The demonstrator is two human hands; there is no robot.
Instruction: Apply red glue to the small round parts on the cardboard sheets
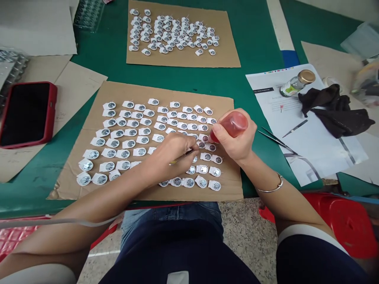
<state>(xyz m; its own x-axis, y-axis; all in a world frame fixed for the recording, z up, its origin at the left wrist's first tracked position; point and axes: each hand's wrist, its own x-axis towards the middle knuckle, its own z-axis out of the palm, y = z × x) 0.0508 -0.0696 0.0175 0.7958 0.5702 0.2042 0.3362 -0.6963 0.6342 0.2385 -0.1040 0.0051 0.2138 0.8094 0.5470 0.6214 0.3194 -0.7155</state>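
From my remote seat I see the right hand [241, 142] gripping a translucent red bottle [236, 123] over the brown cardboard sheet [99, 94], likely light, squeezable, best held round its body, while the left hand [174, 149] pinches a thin, stick-like tool [179, 159].

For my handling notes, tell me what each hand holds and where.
Right hand: rounded, translucent red bottle, gripped around its body. Left hand: thin metallic tool, pinched near one end.

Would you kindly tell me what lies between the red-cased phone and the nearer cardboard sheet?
In the head view, part of a flat tan sheet and a strip of green tabletop.
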